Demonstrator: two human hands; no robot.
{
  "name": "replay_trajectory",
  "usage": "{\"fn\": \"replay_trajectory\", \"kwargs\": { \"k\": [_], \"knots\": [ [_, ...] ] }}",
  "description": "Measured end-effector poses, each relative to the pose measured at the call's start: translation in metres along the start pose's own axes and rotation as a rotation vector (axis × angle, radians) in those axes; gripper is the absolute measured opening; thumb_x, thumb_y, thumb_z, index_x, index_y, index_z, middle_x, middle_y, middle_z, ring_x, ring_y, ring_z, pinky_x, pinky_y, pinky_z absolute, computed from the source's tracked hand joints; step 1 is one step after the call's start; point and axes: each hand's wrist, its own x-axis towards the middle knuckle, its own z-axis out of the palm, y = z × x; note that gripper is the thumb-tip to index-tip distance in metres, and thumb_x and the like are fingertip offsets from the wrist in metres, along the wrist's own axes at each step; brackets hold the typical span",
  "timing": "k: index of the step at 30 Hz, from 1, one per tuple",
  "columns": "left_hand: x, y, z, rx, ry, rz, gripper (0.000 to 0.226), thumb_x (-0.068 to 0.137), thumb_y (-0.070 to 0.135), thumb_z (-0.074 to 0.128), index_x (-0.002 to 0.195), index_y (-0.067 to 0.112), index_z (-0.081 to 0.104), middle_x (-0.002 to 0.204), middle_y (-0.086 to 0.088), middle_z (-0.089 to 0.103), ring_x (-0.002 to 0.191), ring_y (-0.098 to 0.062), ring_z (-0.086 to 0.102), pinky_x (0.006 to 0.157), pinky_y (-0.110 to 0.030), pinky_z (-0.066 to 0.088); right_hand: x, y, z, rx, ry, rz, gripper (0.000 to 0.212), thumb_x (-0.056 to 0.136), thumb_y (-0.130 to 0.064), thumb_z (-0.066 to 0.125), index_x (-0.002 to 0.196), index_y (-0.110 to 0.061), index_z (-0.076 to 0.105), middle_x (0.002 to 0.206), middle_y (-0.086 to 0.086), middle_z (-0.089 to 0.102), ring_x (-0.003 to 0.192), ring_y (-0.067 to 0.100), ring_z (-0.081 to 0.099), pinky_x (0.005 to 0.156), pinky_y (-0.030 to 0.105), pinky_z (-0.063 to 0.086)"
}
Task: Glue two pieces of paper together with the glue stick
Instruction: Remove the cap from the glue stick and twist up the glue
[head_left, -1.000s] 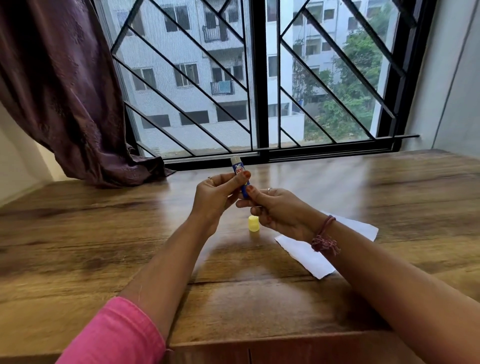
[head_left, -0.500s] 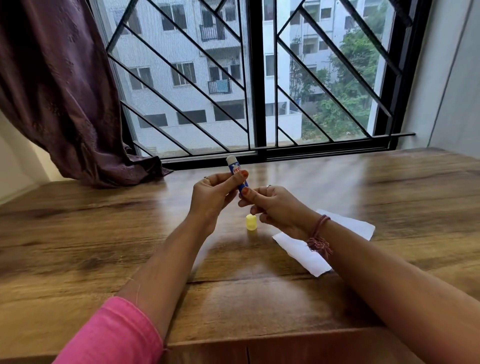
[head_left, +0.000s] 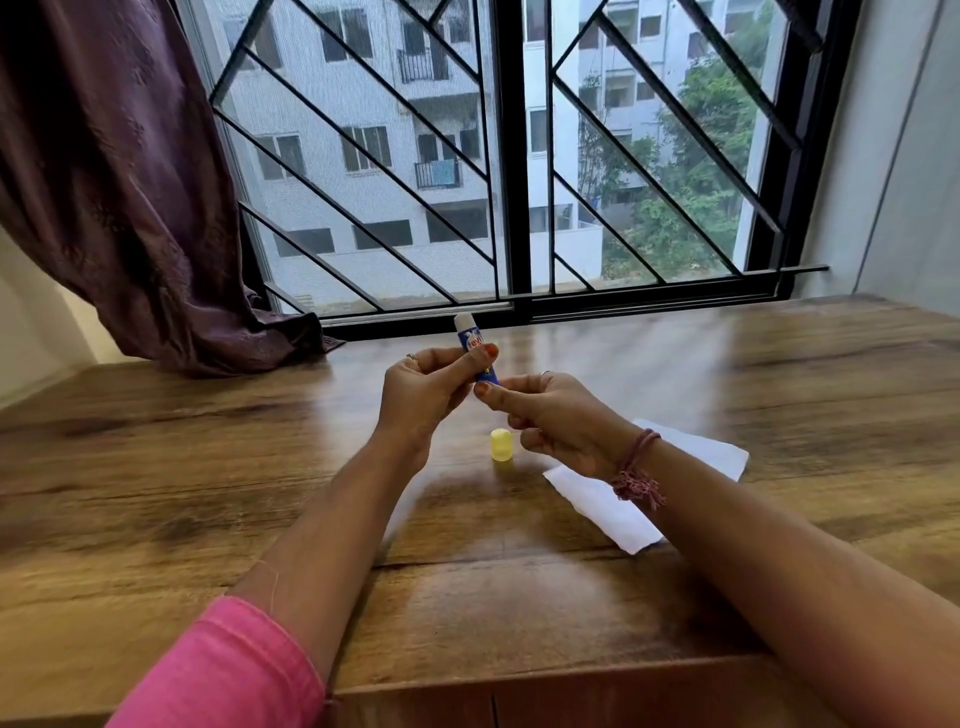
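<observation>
A blue glue stick (head_left: 471, 342) with a white tip stands nearly upright above the wooden table (head_left: 208, 467), uncapped. My left hand (head_left: 423, 387) grips its middle between thumb and fingers. My right hand (head_left: 550, 415) pinches the bottom end of the stick with thumb and forefinger. The yellow cap (head_left: 502, 445) stands on the table just below both hands. White paper (head_left: 691, 452) lies flat on the table under my right wrist, partly hidden by the arm; I cannot tell how many sheets there are.
A barred window (head_left: 511, 156) runs along the table's far edge. A dark purple curtain (head_left: 114, 182) hangs at the left and drapes onto the table's back corner. The table's front edge is close to my elbows.
Both hands and the glue stick stay in nearly the same spot. The white tip stands slightly higher out of the tube than one second ago.
</observation>
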Motion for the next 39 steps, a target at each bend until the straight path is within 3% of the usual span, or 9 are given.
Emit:
{"fn": "replay_trajectory", "kwargs": {
  "k": [5, 9, 14, 17, 20, 24, 30, 34, 39],
  "knots": [
    [-0.001, -0.001, 0.000, 0.011, 0.001, -0.009, 0.031, 0.064, 0.027, 0.085, 0.086, 0.009, 0.072, 0.088, -0.012, 0.074, 0.086, -0.022, 0.068, 0.093, -0.041, 0.054, 0.000, 0.000, 0.001, -0.097, 0.004, -0.002, 0.030, 0.085, -0.031, 0.066, 0.097, -0.003, 0.066, 0.096, 0.013, 0.047, 0.059, 0.010, 0.028, 0.041, 0.016, 0.026],
    [0.000, -0.001, -0.001, 0.008, -0.001, -0.010, 0.029, 0.064, 0.028, 0.085, 0.085, 0.011, 0.073, 0.083, -0.008, 0.074, 0.083, -0.020, 0.067, 0.090, -0.037, 0.054, 0.000, -0.001, 0.003, -0.033, -0.032, 0.033, 0.036, 0.092, -0.028, 0.058, 0.111, 0.002, 0.062, 0.095, 0.005, 0.065, 0.057, 0.004, 0.040, 0.038, 0.012, 0.029],
    [0.000, 0.000, -0.001, 0.005, -0.027, -0.015, 0.020, 0.072, 0.023, 0.082, 0.084, 0.011, 0.072, 0.079, -0.007, 0.074, 0.073, -0.016, 0.067, 0.074, -0.029, 0.055, -0.001, -0.005, -0.001, 0.204, -0.157, 0.171, 0.035, 0.098, -0.026, 0.047, 0.119, 0.000, 0.057, 0.093, 0.006, 0.067, 0.048, 0.002, 0.050, 0.034, 0.010, 0.029],
    [0.000, 0.002, -0.002, 0.007, -0.013, -0.005, 0.023, 0.072, 0.023, 0.081, 0.087, 0.009, 0.072, 0.080, -0.007, 0.073, 0.076, -0.018, 0.066, 0.080, -0.031, 0.056, 0.000, -0.004, 0.000, 0.212, -0.143, 0.139, 0.037, 0.093, -0.028, 0.055, 0.115, 0.001, 0.060, 0.095, 0.007, 0.069, 0.050, 0.003, 0.051, 0.035, 0.010, 0.033],
    [-0.001, 0.002, -0.002, 0.025, -0.004, 0.020, 0.039, 0.066, 0.029, 0.082, 0.095, 0.003, 0.071, 0.086, -0.009, 0.073, 0.084, -0.019, 0.067, 0.086, -0.032, 0.055, 0.001, -0.003, 0.000, 0.142, -0.106, 0.072, 0.043, 0.073, -0.037, 0.073, 0.101, -0.005, 0.068, 0.096, 0.008, 0.064, 0.055, 0.005, 0.042, 0.037, 0.010, 0.034],
    [-0.003, 0.001, 0.002, 0.083, 0.003, 0.070, 0.040, 0.062, 0.030, 0.084, 0.090, 0.005, 0.071, 0.084, -0.009, 0.075, 0.083, -0.021, 0.070, 0.081, -0.031, 0.057, 0.002, 0.000, -0.002, 0.089, -0.089, 0.045, 0.039, 0.061, -0.036, 0.080, 0.090, -0.012, 0.069, 0.076, 0.004, 0.044, 0.052, 0.006, 0.027, 0.037, 0.012, 0.027],
    [-0.003, 0.000, 0.002, 0.133, -0.006, 0.097, 0.044, 0.057, 0.035, 0.086, 0.088, 0.007, 0.073, 0.089, -0.011, 0.076, 0.091, -0.027, 0.071, 0.083, -0.035, 0.057, 0.000, 0.001, -0.003, -0.076, -0.009, -0.026, 0.035, 0.080, -0.031, 0.071, 0.099, -0.002, 0.068, 0.067, 0.000, 0.041, 0.043, 0.003, 0.029, 0.034, 0.013, 0.027],
    [-0.003, 0.000, 0.000, 0.119, -0.008, 0.090, 0.041, 0.055, 0.037, 0.086, 0.084, 0.012, 0.075, 0.089, -0.011, 0.075, 0.094, -0.029, 0.070, 0.087, -0.037, 0.056, 0.002, -0.001, -0.003, -0.196, -0.001, -0.085, 0.034, 0.089, -0.031, 0.063, 0.103, -0.001, 0.066, 0.088, 0.001, 0.066, 0.053, 0.001, 0.049, 0.044, 0.013, 0.037],
    [-0.004, 0.002, 0.000, 0.118, -0.041, 0.087, 0.032, 0.055, 0.037, 0.086, 0.079, 0.017, 0.076, 0.084, -0.008, 0.076, 0.084, -0.022, 0.071, 0.083, -0.034, 0.056, 0.002, -0.005, -0.009, -0.314, -0.105, -0.129, 0.034, 0.097, -0.028, 0.050, 0.112, -0.001, 0.063, 0.104, 0.003, 0.068, 0.058, 0.000, 0.057, 0.052, 0.015, 0.039]
  ]
}}
